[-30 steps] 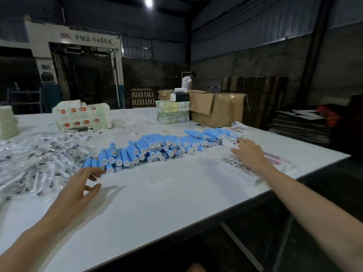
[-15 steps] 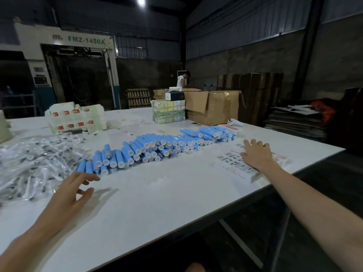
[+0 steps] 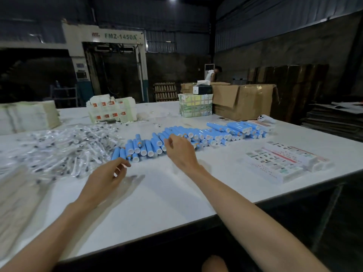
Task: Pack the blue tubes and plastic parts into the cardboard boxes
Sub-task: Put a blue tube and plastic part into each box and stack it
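At far left, cut off by the frame edge, a stack of pale flat sheets (image 3: 29,116); below it a smeared pale blur, too soft to identify. Next, spread over the white table (image 3: 167,193), a heap of plastic parts (image 3: 59,148) in clear wrappers, single pieces hard to separate. Behind the heap, a block of white cartons (image 3: 112,109) with orange marks. Nearer, just off the left end of the tube row, the left hand (image 3: 106,177): fingers curled in, thumb close to forefinger, a pale glint between them; impossible to tell whether anything is pinched. Across the table's middle, the blue tubes (image 3: 214,134), lying in a long loose row, white caps toward the camera. Over the row's left part, the right hand (image 3: 180,152), back toward the camera, fingers bent down onto the tubes, fingertips hidden; grip or mere touch, cannot tell. Farther back and right, a banded bundle (image 3: 195,107) beside an open cardboard box (image 3: 243,101). At right, near the table edge, flat printed cartons (image 3: 275,165), print unreadable.
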